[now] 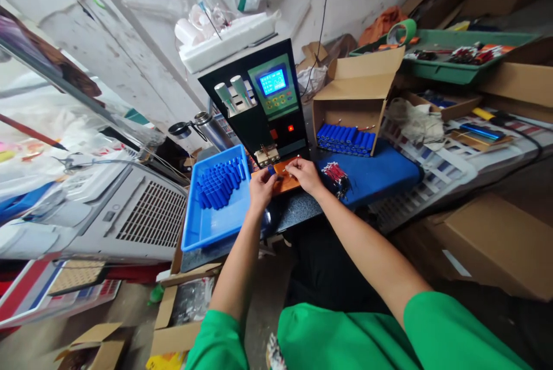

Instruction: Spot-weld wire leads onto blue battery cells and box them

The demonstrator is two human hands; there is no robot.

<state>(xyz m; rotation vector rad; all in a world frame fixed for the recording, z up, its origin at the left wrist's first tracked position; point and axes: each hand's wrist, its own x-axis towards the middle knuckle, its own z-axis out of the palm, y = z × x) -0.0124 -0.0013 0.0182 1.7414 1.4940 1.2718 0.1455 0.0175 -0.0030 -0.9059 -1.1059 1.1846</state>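
My left hand is closed around a blue cylindrical battery cell, mostly hidden by the fingers, at the front of a black spot-welding machine. Just to its right, my right hand pinches a thin wire lead whose far end is too small to make out. Both hands rest at an orange block below the machine's metal electrodes. A bundle of red and black wire leads lies right of my right hand.
On the left, a light-blue tray holds many upright blue cells. An open cardboard box of blue cells stands right of the machine. Behind the tray are a steel flask and its cup. A green tray sits far right.
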